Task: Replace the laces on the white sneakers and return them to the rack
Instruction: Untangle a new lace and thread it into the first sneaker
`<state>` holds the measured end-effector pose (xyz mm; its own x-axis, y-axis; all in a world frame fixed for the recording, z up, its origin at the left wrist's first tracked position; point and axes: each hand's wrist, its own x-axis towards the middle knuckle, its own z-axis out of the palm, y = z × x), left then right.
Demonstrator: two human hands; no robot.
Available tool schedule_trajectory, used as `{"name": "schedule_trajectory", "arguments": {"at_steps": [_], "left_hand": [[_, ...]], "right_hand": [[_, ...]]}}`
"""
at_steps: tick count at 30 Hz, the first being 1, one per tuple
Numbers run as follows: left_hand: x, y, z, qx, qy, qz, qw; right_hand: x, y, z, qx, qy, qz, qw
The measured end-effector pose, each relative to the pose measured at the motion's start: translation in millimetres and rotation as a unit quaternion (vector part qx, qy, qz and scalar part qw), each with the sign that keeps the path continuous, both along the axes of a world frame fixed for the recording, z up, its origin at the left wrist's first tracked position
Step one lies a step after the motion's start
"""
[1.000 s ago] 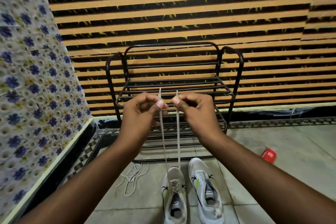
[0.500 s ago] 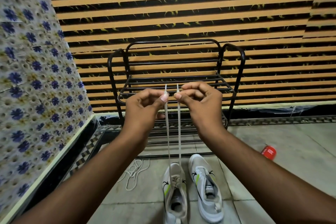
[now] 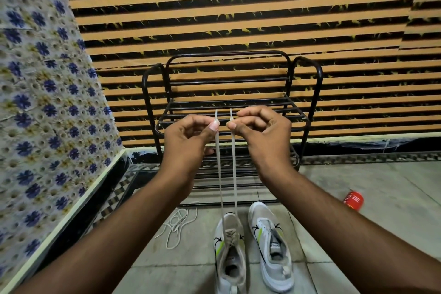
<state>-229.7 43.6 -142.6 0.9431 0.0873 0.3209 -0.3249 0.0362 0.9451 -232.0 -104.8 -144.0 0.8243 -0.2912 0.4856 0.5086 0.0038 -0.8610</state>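
Hands are raised side by side at the centre of the frame, each pinching one end of a flat white lace [image 3: 219, 169]. The left hand [image 3: 191, 141] grips its end between thumb and forefinger with the other fingers curled. The right hand [image 3: 260, 136] grasps the other end the same way, close beside the left but not touching it. Both strands run down, straight and nearly parallel, to a white mesh sneaker [image 3: 229, 267] with a yellow-green flash, standing at lower centre, where the lace crosses over the tongue. A second white sneaker [image 3: 272, 246] stands just right of it, toe pointing away. Behind the hands, a black metal tube rack [image 3: 226, 52] stands against an orange-and-black striped wall [image 3: 238, 7]. A loose white cord lace [image 3: 177, 224] lies tangled on the grey tiled floor [image 3: 381, 186], left of the sneakers. A red can [image 3: 353, 200] lies at the right. Blue-flowered tiles [image 3: 35, 102] fill the left edge.
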Motion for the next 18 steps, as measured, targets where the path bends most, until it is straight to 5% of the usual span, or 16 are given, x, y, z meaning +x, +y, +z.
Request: {"name": "schedule_trajectory", "arguments": {"at_steps": [18], "left_hand": [[-1.7,-1.0,0.8,0.016,-0.003,0.001,1.000]], "right_hand": [[-3.7,2.9,0.7,-0.011,-0.018,-0.004,1.000]]}}
